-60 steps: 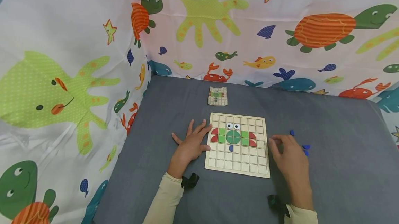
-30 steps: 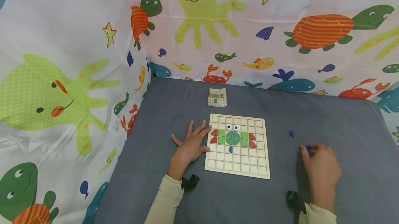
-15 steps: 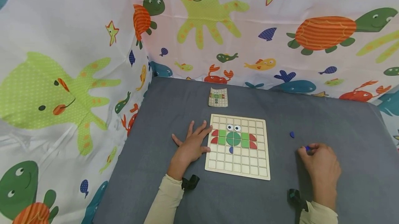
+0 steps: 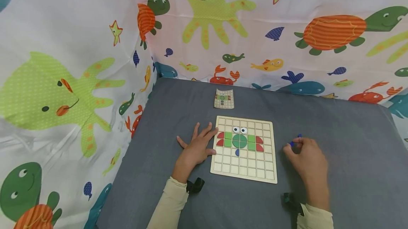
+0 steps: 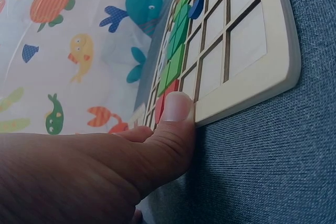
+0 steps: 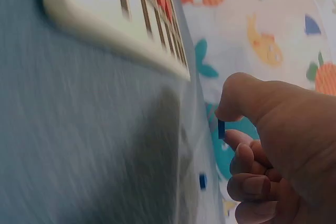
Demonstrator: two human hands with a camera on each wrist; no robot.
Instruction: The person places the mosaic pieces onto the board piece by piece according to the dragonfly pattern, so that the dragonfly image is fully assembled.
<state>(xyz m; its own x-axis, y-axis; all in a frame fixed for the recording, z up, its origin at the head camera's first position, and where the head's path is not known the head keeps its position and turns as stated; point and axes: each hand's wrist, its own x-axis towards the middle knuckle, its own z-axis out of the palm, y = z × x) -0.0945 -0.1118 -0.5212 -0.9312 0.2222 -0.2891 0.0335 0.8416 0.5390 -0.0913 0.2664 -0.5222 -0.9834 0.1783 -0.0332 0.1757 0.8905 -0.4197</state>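
Note:
A pale wooden grid board [image 4: 226, 168] lies on the grey cloth. Red, light green and dark green pieces form a figure on it, with two googly-eye pieces [image 4: 239, 130] above. One blue piece [image 4: 237, 152] sits below the green circle, tipped up in the left wrist view. My left hand [image 4: 194, 153] is spread at the board's left edge, its thumb touching the rim. To the right of the board, my right hand [image 4: 307, 160] pinches a small blue piece [image 6: 221, 129] between thumb and finger. Another blue piece [image 4: 299, 135] lies just beyond its fingertips.
A small printed card [image 4: 224, 99] showing a similar figure on a grid lies behind the board. Sea-animal fabric [image 4: 204, 64] hangs along the back and left of the grey cloth surface [image 4: 251, 204].
My right hand went right to the loose blue pieces, took one, and has come back left toward the board with it. My left hand has stayed in place.

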